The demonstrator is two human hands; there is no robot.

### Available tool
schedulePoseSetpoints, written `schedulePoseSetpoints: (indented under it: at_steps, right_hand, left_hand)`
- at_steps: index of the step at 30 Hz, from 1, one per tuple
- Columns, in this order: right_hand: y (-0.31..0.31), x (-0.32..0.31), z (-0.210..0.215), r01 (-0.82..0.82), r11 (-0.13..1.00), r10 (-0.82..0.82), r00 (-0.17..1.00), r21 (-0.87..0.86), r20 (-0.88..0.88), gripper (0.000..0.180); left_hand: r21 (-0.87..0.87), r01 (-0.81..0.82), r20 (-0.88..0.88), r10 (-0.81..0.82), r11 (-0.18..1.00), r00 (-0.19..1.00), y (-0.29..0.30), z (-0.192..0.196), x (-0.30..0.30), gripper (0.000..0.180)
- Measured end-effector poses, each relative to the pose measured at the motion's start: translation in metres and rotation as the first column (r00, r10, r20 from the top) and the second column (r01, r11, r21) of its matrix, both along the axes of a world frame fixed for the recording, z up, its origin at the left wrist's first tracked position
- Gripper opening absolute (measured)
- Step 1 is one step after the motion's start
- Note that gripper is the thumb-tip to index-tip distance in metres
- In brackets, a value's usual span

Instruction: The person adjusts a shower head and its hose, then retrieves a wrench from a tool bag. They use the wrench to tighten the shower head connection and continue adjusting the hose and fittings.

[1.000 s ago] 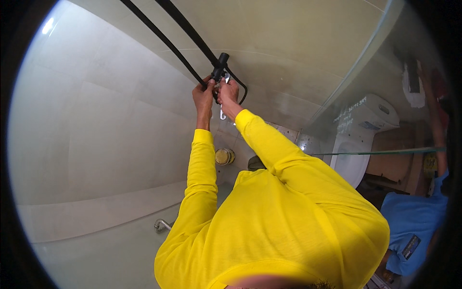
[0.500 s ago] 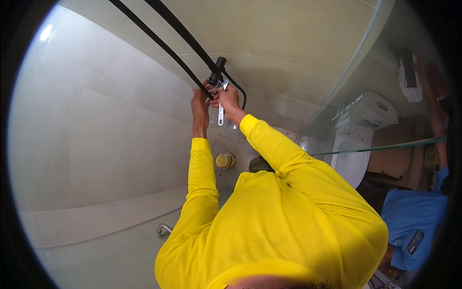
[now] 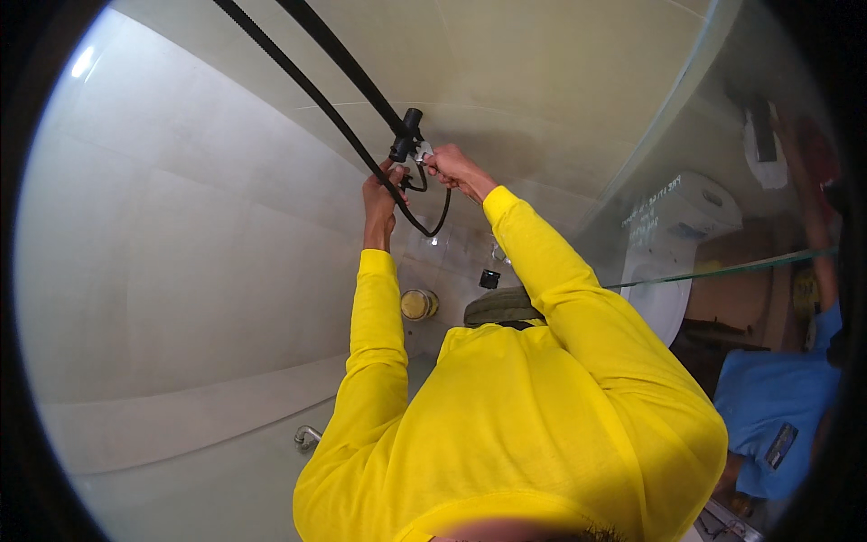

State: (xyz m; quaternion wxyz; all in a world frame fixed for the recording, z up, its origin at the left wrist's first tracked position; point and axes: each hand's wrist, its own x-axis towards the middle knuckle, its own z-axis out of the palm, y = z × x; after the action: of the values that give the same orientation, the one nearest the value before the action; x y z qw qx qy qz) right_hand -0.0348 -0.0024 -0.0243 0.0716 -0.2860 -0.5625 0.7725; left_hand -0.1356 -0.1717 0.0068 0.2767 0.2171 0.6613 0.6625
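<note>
Since half a second earlier both hands had shifted slightly right along the black flexible shower hose (image 3: pixel 348 135). The left hand (image 3: pixel 379 194) was wrapped closed around the hose just below the black bracket fitting (image 3: pixel 406 140); the right hand (image 3: pixel 456 172) pinched the small metal connector there. The hose looked light, bendy, smooth; best gripped near the fitting.

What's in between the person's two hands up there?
In the head view, a black fitting on the black hose sits between the left hand and the right hand, with a hose loop hanging below it.
</note>
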Motion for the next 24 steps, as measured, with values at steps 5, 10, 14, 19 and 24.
schedulePoseSetpoints:
  at_steps: [5, 10, 14, 19, 24]
  right_hand:
    - [0.017, -0.006, 0.015, -0.133, 0.981, 0.116, 0.986, 0.142, 0.123, 0.026]
    - [0.022, 0.005, 0.028, -0.143, 0.980, 0.131, 0.987, 0.138, 0.092, 0.026]
    - [0.011, 0.010, 0.029, -0.080, 0.990, 0.078, 0.997, 0.115, 0.021, 0.022]
    - [0.000, 0.009, 0.024, -0.036, 0.994, 0.040, 0.999, 0.098, -0.036, 0.016]
    - [0.011, 0.004, 0.023, -0.112, 0.992, 0.113, 0.994, 0.065, -0.014, 0.016]
  left_hand:
    - [-0.036, 0.014, -0.027, -0.015, 0.999, 1.000, 0.010, 0.001, 0.004, 0.037]
    - [-0.033, -0.022, -0.055, 0.020, 0.999, 0.998, 0.014, -0.002, 0.005, 0.030]
    - [-0.038, -0.092, 0.024, 0.093, 0.995, 0.995, 0.021, -0.010, 0.004, 0.029]
    - [0.033, -0.185, 0.093, 0.181, 0.982, 0.979, 0.032, -0.017, 0.005, 0.024]
    - [0.056, -0.240, 0.146, 0.230, 0.969, 0.962, 0.034, -0.017, 0.005, 0.021]
